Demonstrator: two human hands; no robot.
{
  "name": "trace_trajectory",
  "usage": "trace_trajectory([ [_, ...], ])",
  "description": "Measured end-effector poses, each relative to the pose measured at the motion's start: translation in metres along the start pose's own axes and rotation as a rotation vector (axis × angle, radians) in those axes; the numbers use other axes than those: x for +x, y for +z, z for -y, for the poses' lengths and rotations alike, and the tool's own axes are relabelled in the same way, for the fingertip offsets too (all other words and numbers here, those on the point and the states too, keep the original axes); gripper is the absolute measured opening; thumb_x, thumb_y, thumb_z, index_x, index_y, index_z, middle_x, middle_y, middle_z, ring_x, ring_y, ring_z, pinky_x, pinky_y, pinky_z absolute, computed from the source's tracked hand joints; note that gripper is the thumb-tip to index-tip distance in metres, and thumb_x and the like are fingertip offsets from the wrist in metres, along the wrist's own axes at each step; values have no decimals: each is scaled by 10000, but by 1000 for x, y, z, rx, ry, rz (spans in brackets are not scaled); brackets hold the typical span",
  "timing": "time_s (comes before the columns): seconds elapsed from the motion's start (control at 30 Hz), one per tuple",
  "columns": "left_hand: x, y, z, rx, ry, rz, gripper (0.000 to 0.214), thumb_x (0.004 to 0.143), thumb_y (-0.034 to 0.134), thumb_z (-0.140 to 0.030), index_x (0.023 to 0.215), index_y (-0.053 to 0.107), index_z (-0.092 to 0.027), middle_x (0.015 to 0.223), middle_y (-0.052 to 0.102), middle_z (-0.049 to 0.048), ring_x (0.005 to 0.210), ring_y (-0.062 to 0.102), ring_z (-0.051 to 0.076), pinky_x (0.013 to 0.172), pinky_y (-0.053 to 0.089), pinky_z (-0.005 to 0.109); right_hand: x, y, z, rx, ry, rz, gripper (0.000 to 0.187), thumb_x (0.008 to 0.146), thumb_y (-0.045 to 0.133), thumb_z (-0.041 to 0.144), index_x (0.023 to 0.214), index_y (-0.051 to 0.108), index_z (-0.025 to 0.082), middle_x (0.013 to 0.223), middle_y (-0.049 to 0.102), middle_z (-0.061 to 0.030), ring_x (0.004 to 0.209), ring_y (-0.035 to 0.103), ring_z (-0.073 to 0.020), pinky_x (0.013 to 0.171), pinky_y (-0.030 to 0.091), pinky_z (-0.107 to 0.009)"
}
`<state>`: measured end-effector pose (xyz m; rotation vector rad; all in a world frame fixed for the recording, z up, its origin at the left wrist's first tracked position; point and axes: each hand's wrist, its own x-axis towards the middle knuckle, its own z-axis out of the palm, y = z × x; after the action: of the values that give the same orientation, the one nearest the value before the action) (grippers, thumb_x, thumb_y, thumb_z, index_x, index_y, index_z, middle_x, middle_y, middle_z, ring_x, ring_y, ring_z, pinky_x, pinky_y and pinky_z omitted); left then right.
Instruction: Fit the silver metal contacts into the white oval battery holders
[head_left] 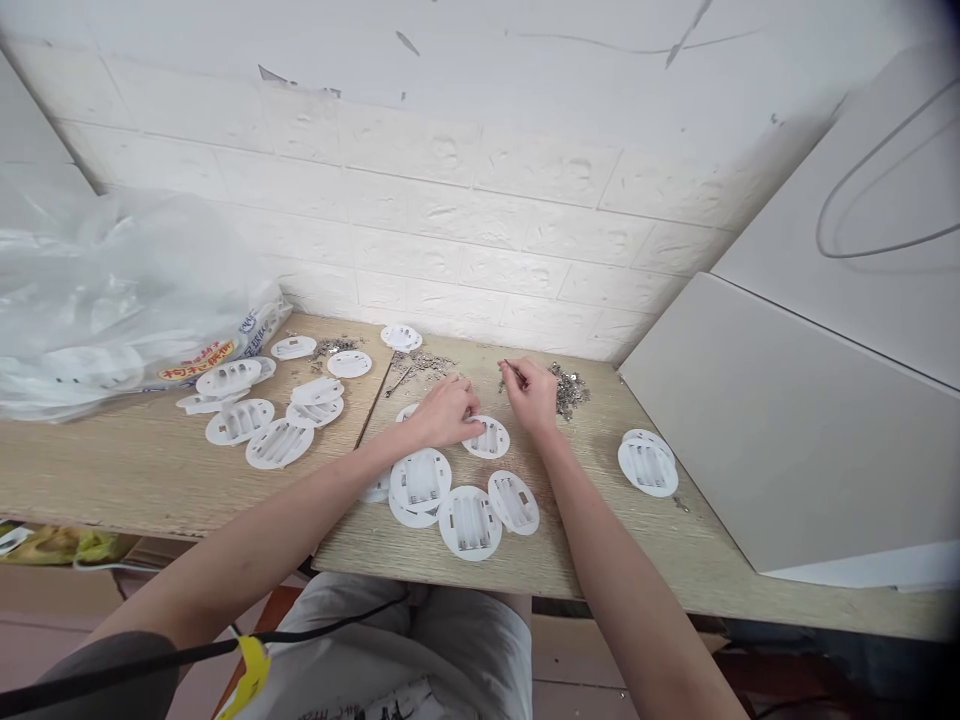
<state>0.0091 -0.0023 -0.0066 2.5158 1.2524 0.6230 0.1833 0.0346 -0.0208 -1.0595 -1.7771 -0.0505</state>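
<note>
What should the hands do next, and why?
I'd probably bring the right hand over to the white disc at the left hand. The left hand touches that disc, while the right is pinched beside small metal pieces; anything in its pinch is too small to identify.

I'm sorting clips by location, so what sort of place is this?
Probably a workshop bench for small parts: round white slotted plastic discs lie on a pale wood-grain tabletop, near heaps of small silvery metal pieces.

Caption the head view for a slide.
Left hand touches a round white plastic plate; right hand beside loose small silvery metal pieces.
</note>
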Motion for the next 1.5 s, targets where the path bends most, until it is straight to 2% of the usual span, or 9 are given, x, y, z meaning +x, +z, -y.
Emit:
trace_trajectory([
  [0.13, 0, -1, 1, -34, -13, 85, 178, 725, 563, -290, 587, 556, -179, 757, 538, 55, 893, 460, 248, 852, 384, 397, -1, 1, 3, -19, -8, 53, 315, 925, 461, 361, 795, 680, 175, 689, 622, -39, 589, 505, -141, 594, 374, -270],
  [0.3, -1, -1, 1, -27, -21, 147, 147, 713, 565, -283, 609, 582, -180, 824, 554, 62, 972, 427, 272, 895, 357, 415, -1, 0, 3, -30, -12, 57, 301, 919, 474, 341, 770, 675, 174, 681, 625, -37, 592, 515, -145, 603, 375, -276],
  [0.53, -2, -5, -6, 21, -37, 181, 159, 703, 565, -283, 585, 567, -177, 835, 557, 57, 961, 441, 274, 918, 339, 456, -1, 0, 7, -14, -16, 74, 265, 908, 484, 312, 808, 683, 168, 713, 643, -43, 588, 517, -142, 595, 384, -277],
  [0.87, 1, -3, -5, 79, -47, 229, 163, 705, 532, -309, 616, 557, -176, 857, 569, 74, 988, 415, 302, 887, 310, 478, -2, 3, 11, -22, -18, 102, 262, 905, 482, 302, 834, 695, 170, 753, 667, -48, 591, 524, -142, 614, 397, -278],
  [1.13, 0, 0, -3, 58, -36, 164, 75, 639, 603, -259, 615, 567, -196, 800, 537, 53, 958, 435, 299, 860, 314, 446, -2, 4, 15, -25, -41, 148, 243, 904, 484, 291, 845, 691, 177, 776, 682, -55, 632, 556, -152, 626, 404, -282],
  [1.33, -1, 1, -5, 130, 15, 165, 89, 680, 573, -264, 648, 553, -183, 814, 534, 69, 987, 425, 312, 821, 299, 443, -2, 4, 16, -32, -47, 179, 228, 894, 501, 287, 826, 691, 182, 755, 678, -54, 643, 565, -156, 617, 393, -279],
  [1.43, -1, -1, -7, 104, 26, 101, 90, 689, 564, -248, 645, 531, -177, 816, 557, 69, 992, 423, 306, 830, 288, 450, -1, 3, 17, -5, -21, 172, 235, 892, 508, 293, 815, 692, 170, 751, 671, -51, 629, 550, -150, 614, 386, -278],
  [1.5, 1, -3, -7, 28, -45, 12, 52, 710, 544, -234, 700, 540, -183, 817, 578, 58, 981, 440, 286, 848, 289, 448, 0, 1, 18, 35, 11, 156, 262, 893, 514, 324, 793, 691, 158, 719, 657, -45, 610, 529, -144, 603, 376, -276],
])
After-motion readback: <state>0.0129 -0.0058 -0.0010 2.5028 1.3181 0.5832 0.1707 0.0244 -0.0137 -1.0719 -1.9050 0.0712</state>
